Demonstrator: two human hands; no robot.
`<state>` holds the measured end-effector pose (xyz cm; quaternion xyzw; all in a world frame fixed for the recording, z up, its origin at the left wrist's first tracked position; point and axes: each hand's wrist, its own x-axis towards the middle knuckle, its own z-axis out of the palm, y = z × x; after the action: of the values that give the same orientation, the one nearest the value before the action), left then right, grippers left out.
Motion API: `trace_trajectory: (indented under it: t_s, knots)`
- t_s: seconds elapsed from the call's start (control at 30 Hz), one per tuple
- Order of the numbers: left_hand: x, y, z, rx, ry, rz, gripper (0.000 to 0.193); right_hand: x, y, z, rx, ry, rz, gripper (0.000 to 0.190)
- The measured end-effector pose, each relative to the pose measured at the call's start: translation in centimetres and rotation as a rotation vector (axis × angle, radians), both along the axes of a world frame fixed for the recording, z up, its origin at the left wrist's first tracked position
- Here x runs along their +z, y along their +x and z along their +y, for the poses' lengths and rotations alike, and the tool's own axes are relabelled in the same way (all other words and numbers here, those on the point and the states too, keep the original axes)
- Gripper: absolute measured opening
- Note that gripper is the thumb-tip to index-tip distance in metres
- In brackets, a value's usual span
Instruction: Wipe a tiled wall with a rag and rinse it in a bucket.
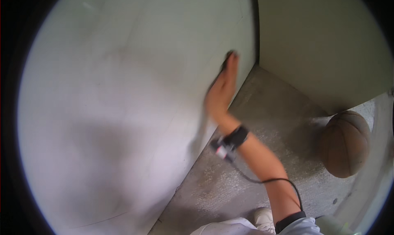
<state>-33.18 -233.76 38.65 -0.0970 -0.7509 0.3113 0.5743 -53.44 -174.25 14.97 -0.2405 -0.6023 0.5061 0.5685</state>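
My right hand point(222, 88) is stretched out flat, seen edge-on, with its palm side towards a smooth pale wall or panel point(123, 96) at the left. The hand looks to be against that surface or very near it. A dark strip runs along the far side of the fingers; blur hides whether it is shadow or a thin object. On the wrist sits a black strap point(238, 137) with a small device point(223, 151), and a dark cable point(255, 181) runs from it up the forearm. My left hand is out of view.
A worn brown basketball point(344, 145) rests on the speckled concrete floor point(246, 201) at the right. Behind it stands a greenish panel point(317, 47), meeting the pale surface at a dark corner. A light-coloured shoe point(264, 218) shows at the bottom.
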Motion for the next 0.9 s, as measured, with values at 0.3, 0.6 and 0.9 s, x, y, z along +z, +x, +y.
trace_trajectory:
  t_s: [0.3, 0.6, 0.9]
  knots:
    - [-0.6, 0.9, -1.9, 0.127, -0.108, -0.204, 0.102, -11.8, 1.6, -5.9, 0.062, -0.594, -0.3, 0.048]
    - [-2.3, -4.2, -1.0, -0.161, 0.067, -0.071, 0.063, -4.6, 10.1, -18.2, 0.371, -0.538, -0.348, 0.045]
    - [-21.1, -7.6, 19.8, -0.527, 0.054, -2.158, 0.025, -9.2, 14.6, -16.8, 0.716, -1.266, -0.015, 0.032]
